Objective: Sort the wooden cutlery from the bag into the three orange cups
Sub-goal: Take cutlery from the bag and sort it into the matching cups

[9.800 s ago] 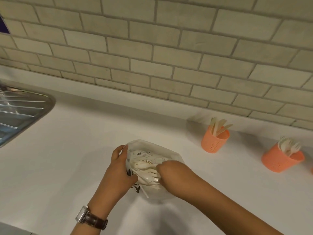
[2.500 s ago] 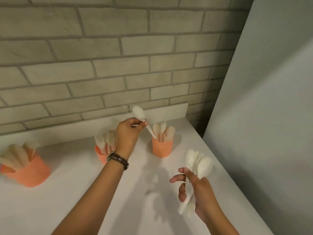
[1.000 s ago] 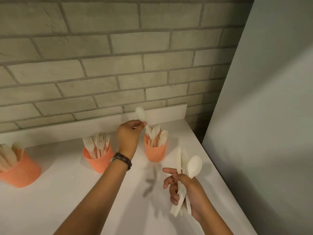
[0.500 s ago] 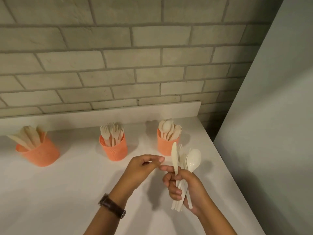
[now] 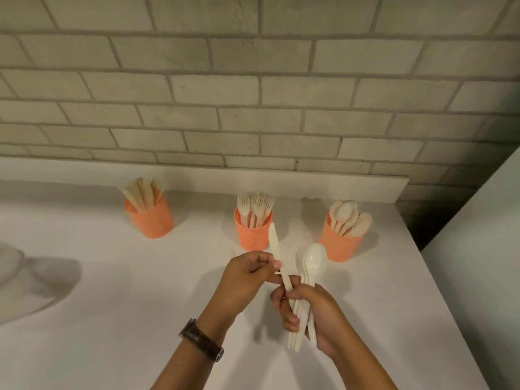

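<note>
Just in front of the fork cup [image 5: 253, 237]: I am watching both hands working close together above the counter [image 5: 112, 305].
Left hand [image 5: 247, 277]: pinching the knife [image 5: 277, 257] at mid-handle between thumb and fingertips, the other fingers curling in.
Knife: standing nearly upright, its tip overlapping the fork cup's right side in my view and its lower end running down into the other hand's grip.
Right hand [image 5: 318, 313]: wrapping curled fingers round a bundle [image 5: 302, 319] of pale cutlery with spoons [image 5: 315, 258] topping it; I cannot tell what else is in it.
Cups: the knife cup [image 5: 150, 223] is sitting well left of the fork cup and the spoon cup [image 5: 340, 246] near on its right, each holding its own kind.
Bag [image 5: 8, 266]: a blurred pale shape lying far left of the fork cup is probably it; its contents are not showing.
Progress: I am judging the sort well under way, with all three cups partly filled.
Remaining: this knife is waiting for the knife cup, then the bundle, then whatever the bag is hiding.
</note>
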The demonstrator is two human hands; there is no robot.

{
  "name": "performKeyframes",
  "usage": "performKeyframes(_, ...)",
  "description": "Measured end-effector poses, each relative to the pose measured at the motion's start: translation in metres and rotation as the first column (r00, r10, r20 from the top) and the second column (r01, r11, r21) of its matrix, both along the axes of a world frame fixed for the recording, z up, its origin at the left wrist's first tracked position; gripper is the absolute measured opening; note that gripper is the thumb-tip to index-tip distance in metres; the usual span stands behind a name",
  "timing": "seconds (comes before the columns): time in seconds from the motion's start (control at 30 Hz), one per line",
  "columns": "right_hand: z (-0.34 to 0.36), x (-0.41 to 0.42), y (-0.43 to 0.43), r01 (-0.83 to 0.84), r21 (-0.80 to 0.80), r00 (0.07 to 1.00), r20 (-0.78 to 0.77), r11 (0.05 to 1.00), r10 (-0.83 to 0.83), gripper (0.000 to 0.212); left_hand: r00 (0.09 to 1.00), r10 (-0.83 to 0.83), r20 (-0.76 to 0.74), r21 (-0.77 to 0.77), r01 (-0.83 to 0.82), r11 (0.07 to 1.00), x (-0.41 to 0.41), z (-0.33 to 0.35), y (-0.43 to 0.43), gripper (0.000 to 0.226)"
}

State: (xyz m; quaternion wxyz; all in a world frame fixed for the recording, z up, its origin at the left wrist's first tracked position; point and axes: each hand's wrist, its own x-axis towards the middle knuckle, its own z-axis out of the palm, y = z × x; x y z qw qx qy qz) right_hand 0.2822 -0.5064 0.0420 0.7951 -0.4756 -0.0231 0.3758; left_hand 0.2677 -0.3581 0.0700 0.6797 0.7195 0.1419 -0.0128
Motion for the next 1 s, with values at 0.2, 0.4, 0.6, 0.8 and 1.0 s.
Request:
performKeyframes(0.2,0.005,-0.005,0.040,-0.042,-0.067,0.998,0.034,0.997,0.045,0.046,0.956,0.281,0.085,-0.008,-0.281,0.960,-0.001,0.017,0.075,0.005)
performKeyframes(0.4,0.008,-0.019,0.090,0.037,-0.206,0.997,0.067,0.978,-0.024,0.024,0.850,0.477,0.222,0.021,-0.493,0.870,0.006,0.039,0.190,0.010)
performKeyframes(0.6,-0.002,-0.036,0.160,0.156,-0.289,0.988,0.036,0.945,-0.153,0.018,0.776,0.531,0.340,0.037,-0.576,0.817,0.027,0.061,0.299,0.011)
performKeyframes(0.8,-0.007,-0.048,0.212,0.230,-0.333,0.972,0.029,0.914,-0.234,0.021,0.777,0.499,0.384,0.145,-0.584,0.799,0.065,0.045,0.350,0.012)
performKeyframes(1.0,0.005,-0.049,0.238,0.287,-0.399,0.957,0.086,0.871,-0.276,0.037,0.905,0.315,0.288,0.637,-0.426,0.642,0.076,-0.024,0.335,0.016)
